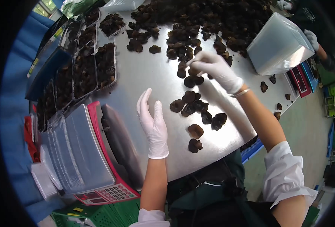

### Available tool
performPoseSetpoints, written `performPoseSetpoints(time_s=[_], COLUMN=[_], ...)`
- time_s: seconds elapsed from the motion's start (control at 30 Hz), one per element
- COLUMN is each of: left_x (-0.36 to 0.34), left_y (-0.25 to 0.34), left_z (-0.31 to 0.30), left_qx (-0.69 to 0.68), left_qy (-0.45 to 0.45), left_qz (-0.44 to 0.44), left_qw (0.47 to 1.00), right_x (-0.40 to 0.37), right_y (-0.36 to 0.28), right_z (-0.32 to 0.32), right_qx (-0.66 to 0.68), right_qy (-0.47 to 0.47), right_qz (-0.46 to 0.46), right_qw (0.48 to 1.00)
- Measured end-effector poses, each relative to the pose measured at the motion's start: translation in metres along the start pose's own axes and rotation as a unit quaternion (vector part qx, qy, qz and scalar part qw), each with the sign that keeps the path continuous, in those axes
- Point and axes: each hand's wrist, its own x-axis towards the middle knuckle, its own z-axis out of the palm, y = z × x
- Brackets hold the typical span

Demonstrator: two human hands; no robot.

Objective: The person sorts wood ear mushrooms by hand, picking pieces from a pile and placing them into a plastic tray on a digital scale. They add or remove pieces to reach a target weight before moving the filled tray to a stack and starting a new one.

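My left hand (152, 126), in a white glove, is held over the steel table (137, 75) with its fingers stretched and its thumb apart, nothing in it. My right hand (215, 70), gloved too, reaches to the middle of the table. Its fingers are bent together at a brown wood ear mushroom (193, 71), partly hidden under them. Between my hands and the table's near edge lie several loose dark mushrooms (190, 97). Two more, a brown one (195, 131) and a darker one (194, 145), lie closest to me.
A large heap of mushrooms (213, 15) covers the far side. Filled clear trays (85, 72) stand at the left, beside a red scale (114, 193) bearing stacked empty trays (76, 147). Another tray stack (279, 45) stands at right, near a co-worker's gloved hand (311, 39).
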Motion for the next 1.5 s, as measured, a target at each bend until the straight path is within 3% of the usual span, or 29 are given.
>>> performPoseSetpoints(time_s=[0.07, 0.13, 0.2, 0.27, 0.3, 0.33, 0.4, 0.43, 0.47, 0.53, 0.57, 0.7, 0.77, 0.87, 0.9, 1.0, 1.03, 1.07, 1.13, 1.17, 1.23, 1.27, 1.33, 1.5], left_x=[0.0, -0.001, -0.004, -0.009, -0.01, -0.011, -0.008, -0.006, -0.007, -0.005, -0.003, -0.003, -0.006, -0.005, -0.005, -0.005, -0.005, -0.005, -0.005, -0.005, -0.006, -0.005, -0.004, -0.004], left_y=[0.001, 0.005, 0.008, 0.01, 0.012, 0.012, 0.01, 0.011, 0.015, 0.008, 0.005, 0.005, 0.007, 0.005, 0.004, 0.003, 0.003, 0.005, 0.008, 0.008, 0.007, 0.007, 0.006, 0.006], left_z=[0.0, 0.001, 0.005, 0.012, 0.014, 0.014, 0.01, 0.002, -0.004, -0.011, -0.014, -0.008, -0.005, -0.005, -0.006, -0.007, -0.007, -0.007, -0.006, -0.006, -0.006, -0.006, -0.006, -0.005], left_qx=[0.001, 0.053, 0.101, 0.144, 0.177, 0.178, 0.05, 0.098, 0.096, 0.051, 0.063, 0.042, 0.035, 0.037, 0.007, -0.019, -0.013, -0.013, -0.001, -0.001, -0.005, -0.005, -0.027, -0.017], left_qy=[-0.004, -0.031, -0.057, -0.128, -0.116, -0.119, -0.117, -0.077, -0.038, 0.033, 0.031, -0.022, -0.034, -0.045, -0.04, -0.036, -0.037, -0.036, -0.047, -0.047, -0.041, -0.042, -0.036, -0.039], left_qz=[0.004, 0.02, 0.043, 0.116, 0.173, 0.174, 0.023, 0.034, 0.018, -0.019, -0.018, 0.022, 0.026, 0.024, 0.003, -0.019, -0.02, -0.02, -0.012, -0.011, -0.01, -0.01, -0.021, -0.016], left_qw=[1.0, 0.998, 0.992, 0.974, 0.962, 0.961, 0.992, 0.992, 0.994, 0.998, 0.997, 0.999, 0.998, 0.998, 0.999, 0.999, 0.999, 0.999, 0.999, 0.999, 0.999, 0.999, 0.999, 0.999], right_x=[-0.009, -0.022, -0.033, -0.037, -0.044, -0.05, -0.049, -0.05, -0.05, -0.048, -0.036, -0.043, -0.052, -0.062, -0.066, -0.075, -0.07, -0.064, -0.064, -0.067, -0.076, -0.08, -0.083, -0.074], right_y=[0.017, 0.025, 0.033, 0.044, 0.048, 0.041, 0.039, 0.036, 0.028, 0.014, 0.034, 0.03, 0.028, 0.037, 0.03, 0.026, 0.033, 0.039, 0.046, 0.047, 0.04, 0.031, 0.033, 0.046], right_z=[-0.017, -0.028, -0.029, -0.015, 0.003, 0.015, 0.023, 0.023, 0.02, 0.008, -0.01, -0.017, -0.009, -0.019, -0.018, -0.031, -0.033, -0.042, -0.038, -0.036, -0.027, -0.029, -0.026, -0.033], right_qx=[0.149, 0.123, -0.003, -0.173, -0.245, -0.295, -0.273, -0.189, -0.189, -0.233, -0.244, -0.308, -0.464, -0.372, -0.306, -0.271, -0.241, -0.35, -0.394, -0.393, -0.468, -0.436, -0.283, -0.216], right_qy=[-0.005, -0.044, -0.054, -0.041, -0.007, -0.02, -0.117, -0.143, -0.142, -0.014, 0.006, 0.114, 0.134, -0.109, -0.132, -0.062, 0.015, 0.064, 0.194, 0.195, 0.105, 0.004, -0.01, 0.059], right_qz=[0.038, 0.06, 0.037, -0.009, -0.068, -0.077, -0.183, -0.158, -0.16, -0.125, -0.178, -0.158, -0.137, -0.153, -0.185, -0.162, -0.195, -0.247, -0.113, -0.114, -0.118, -0.078, -0.105, -0.108], right_qw=[0.988, 0.99, 0.998, 0.984, 0.967, 0.952, 0.937, 0.958, 0.958, 0.964, 0.953, 0.931, 0.865, 0.909, 0.924, 0.947, 0.951, 0.901, 0.891, 0.891, 0.87, 0.897, 0.953, 0.969])
